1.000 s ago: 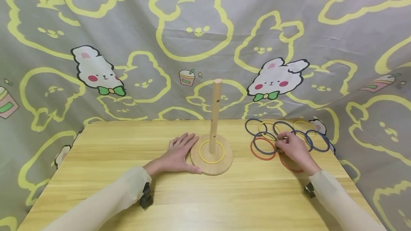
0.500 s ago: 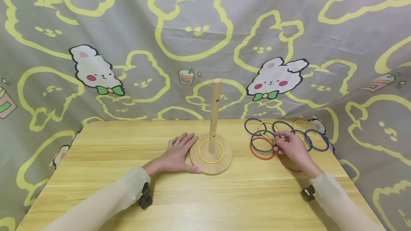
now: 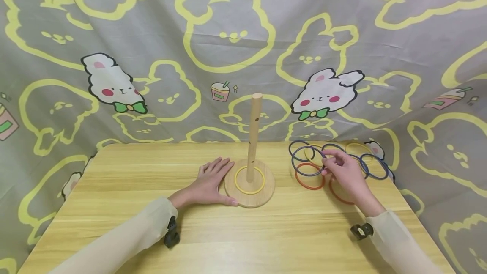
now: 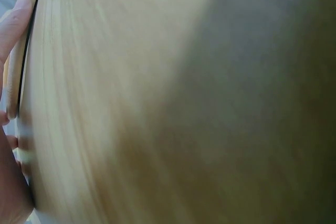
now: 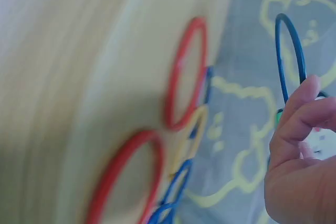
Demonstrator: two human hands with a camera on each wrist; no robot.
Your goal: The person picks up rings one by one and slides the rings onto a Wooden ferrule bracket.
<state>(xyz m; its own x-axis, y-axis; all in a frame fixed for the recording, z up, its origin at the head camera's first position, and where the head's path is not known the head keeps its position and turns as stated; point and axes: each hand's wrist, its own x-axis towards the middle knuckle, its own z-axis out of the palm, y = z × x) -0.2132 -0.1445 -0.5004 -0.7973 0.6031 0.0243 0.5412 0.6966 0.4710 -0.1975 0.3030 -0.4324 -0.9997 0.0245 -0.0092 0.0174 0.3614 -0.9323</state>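
Observation:
A wooden peg (image 3: 254, 134) stands upright on a round wooden base (image 3: 251, 201). A yellow ring (image 3: 249, 193) lies on the base around the peg. My left hand (image 3: 207, 186) is spread at the base's left side, the thumb touching its rim; in the left wrist view the thumb (image 4: 14, 24) lies against the base's edge. My right hand (image 3: 348, 176) pinches a blue ring (image 3: 292, 165) between thumb and fingers. That ring is raised off the table, as the right wrist view shows the blue ring (image 5: 300, 59) well apart from the others.
Under and beyond my right hand lie a red ring (image 3: 310, 188), another red ring (image 3: 340, 199), and several overlapping blue and yellow rings, among them a blue ring (image 3: 374, 178) at the far right. A patterned curtain (image 3: 236, 54) hangs behind the wooden table (image 3: 243, 240).
My right hand has lifted the blue ring up off the red one, shifting it slightly left and away from me. The left hand stays at the base.

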